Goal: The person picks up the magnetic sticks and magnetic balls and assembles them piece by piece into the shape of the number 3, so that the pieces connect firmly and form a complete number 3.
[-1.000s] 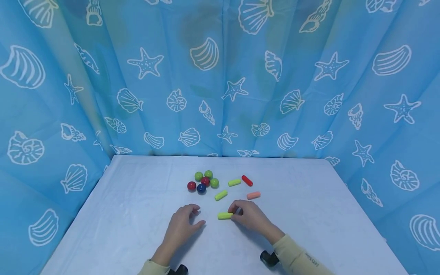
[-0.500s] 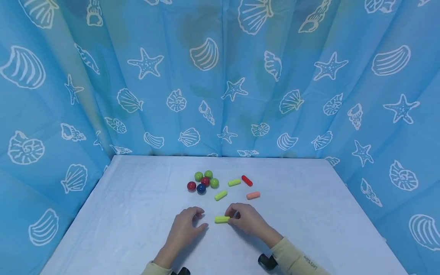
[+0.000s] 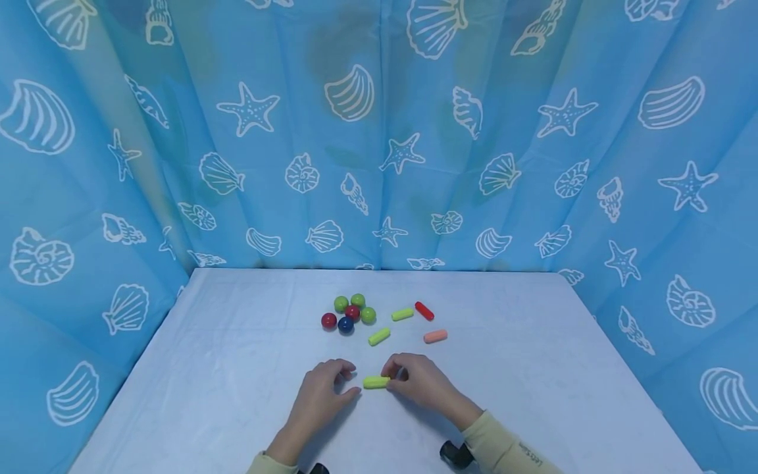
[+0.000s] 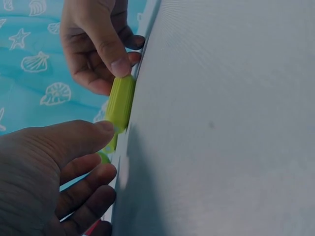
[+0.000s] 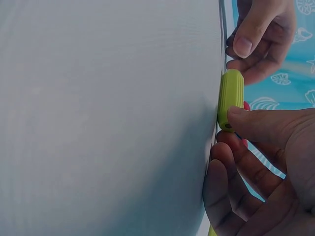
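My right hand (image 3: pixel 422 383) pinches one end of a short yellow-green ridged rod (image 3: pixel 374 382) between thumb and fingers, low over the white table. A dark hole shows in the rod's near end in the right wrist view. On the other side, my left hand (image 3: pixel 320 392) has its thumb and fingers apart, facing the rod's free end. In the left wrist view the left thumb (image 4: pixel 101 132) overlaps the tip of the rod (image 4: pixel 120 101), while the left fingers hang loosely bent with nothing between them.
Beyond the hands lie two more yellow-green rods (image 3: pixel 379 336), a red rod (image 3: pixel 424 311) and a salmon rod (image 3: pixel 435 336). Left of them sits a cluster of glossy balls: green (image 3: pixel 368 315), red (image 3: pixel 328 320) and dark blue (image 3: pixel 346 324). A blue shell-print curtain (image 3: pixel 379 164) surrounds the table (image 3: pixel 237 329).
My right hand has carried the yellow-green rod left and slightly toward me. My left hand has shifted a little to the right, narrowing the gap between the hands.
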`<state>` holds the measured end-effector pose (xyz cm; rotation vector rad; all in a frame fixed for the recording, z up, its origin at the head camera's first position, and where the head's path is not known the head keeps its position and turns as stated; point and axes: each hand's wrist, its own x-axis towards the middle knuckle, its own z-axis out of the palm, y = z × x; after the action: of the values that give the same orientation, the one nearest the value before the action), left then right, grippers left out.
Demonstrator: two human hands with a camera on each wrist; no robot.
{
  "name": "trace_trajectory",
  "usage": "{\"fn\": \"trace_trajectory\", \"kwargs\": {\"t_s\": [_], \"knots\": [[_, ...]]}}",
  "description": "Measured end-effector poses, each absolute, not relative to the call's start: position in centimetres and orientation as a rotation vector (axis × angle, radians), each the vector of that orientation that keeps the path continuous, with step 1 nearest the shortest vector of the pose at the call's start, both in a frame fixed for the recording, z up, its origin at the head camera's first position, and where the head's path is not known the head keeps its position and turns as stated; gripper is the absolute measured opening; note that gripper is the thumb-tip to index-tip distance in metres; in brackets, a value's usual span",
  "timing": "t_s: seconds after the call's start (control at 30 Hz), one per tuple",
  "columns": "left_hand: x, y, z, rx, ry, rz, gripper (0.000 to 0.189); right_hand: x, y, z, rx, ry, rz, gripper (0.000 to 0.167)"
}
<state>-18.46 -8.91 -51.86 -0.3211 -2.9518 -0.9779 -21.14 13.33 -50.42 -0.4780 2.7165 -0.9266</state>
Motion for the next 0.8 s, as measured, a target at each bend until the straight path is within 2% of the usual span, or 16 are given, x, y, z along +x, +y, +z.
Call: {"fn": "trace_trajectory", "kwargs": {"t_s": [0.8], "knots": [[-18.4, -8.8, -52.1, -0.400, -2.902, -1.032, 0.022, -21.0, 12.2, -50.4, -0.514, 2.716, -0.936, 0.017]]}}
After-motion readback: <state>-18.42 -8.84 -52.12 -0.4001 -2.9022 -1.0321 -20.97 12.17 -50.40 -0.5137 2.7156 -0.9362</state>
